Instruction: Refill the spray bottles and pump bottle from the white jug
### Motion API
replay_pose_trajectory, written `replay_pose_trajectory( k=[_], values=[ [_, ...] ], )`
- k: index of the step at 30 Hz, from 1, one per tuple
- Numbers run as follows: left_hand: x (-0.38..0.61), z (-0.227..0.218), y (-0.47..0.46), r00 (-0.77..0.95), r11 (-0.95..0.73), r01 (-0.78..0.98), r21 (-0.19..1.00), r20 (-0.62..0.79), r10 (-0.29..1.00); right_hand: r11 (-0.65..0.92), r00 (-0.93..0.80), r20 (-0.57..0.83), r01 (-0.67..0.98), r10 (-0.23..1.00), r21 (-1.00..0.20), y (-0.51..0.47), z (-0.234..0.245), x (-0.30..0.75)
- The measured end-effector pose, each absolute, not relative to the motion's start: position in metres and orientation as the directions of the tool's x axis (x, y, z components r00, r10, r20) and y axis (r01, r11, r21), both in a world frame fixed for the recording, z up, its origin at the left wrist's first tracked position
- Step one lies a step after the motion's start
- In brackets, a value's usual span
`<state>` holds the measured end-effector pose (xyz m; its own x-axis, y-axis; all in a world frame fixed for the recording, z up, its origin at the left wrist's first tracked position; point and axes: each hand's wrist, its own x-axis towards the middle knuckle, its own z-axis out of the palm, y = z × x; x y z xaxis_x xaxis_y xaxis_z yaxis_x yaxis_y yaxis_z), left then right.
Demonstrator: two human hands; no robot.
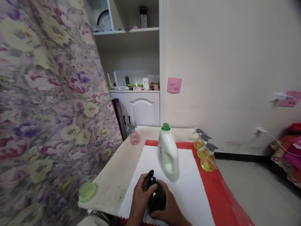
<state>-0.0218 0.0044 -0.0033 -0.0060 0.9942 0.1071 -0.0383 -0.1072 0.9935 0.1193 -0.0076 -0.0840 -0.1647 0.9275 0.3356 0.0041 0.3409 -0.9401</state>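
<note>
A dark green spray bottle (158, 198) with a black spray head (150, 174) is held low over the white sheet (188, 175). My left hand (141, 194) is closed around its upper part, by the spray head, with the thumb across the front. Wrapped around the right side of its round body is my right hand (171, 205). Just beyond my hands stands a large pale green jug (168, 150), uncapped, with a green spout (166, 126) showing at its mouth. A light green cap (87, 191) lies at the table's left corner.
Several spray bottles with yellow liquid (208, 162) line the table's right edge on a red sheet (217, 191). A pink spray bottle (134, 137) stands at the back left. A floral curtain (56, 110) hangs along the left; a white cabinet (142, 110) stands behind.
</note>
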Motion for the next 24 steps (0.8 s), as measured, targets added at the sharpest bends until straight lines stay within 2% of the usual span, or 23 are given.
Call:
replay_pose_trajectory(
  k=[5, 10, 17, 22, 24],
  values=[
    [-0.022, 0.006, 0.002, 0.047, -0.078, -0.037, 0.996, 0.08, 0.996, 0.327, -0.158, 0.322, 0.009, 0.934, -0.945, -0.008, -0.08, 0.119],
    [-0.027, 0.016, -0.004, 0.156, -0.062, -0.107, 0.992, 0.078, 0.985, 0.4, -0.185, 0.416, -0.12, 0.89, -0.909, -0.009, -0.072, 0.119],
    [-0.019, 0.005, 0.002, -0.025, -0.087, -0.033, 0.996, 0.086, 0.996, 0.346, -0.173, 0.343, -0.017, 0.923, -0.938, -0.01, -0.074, 0.12],
    [-0.026, 0.008, -0.003, 0.118, -0.101, -0.075, 0.992, 0.109, 0.987, 0.361, -0.176, 0.369, -0.077, 0.912, -0.929, -0.01, -0.072, 0.119],
    [-0.028, 0.008, -0.003, 0.115, -0.102, -0.077, 0.992, 0.11, 0.987, 0.377, -0.185, 0.383, -0.068, 0.905, -0.924, -0.01, -0.072, 0.119]
  ],
)
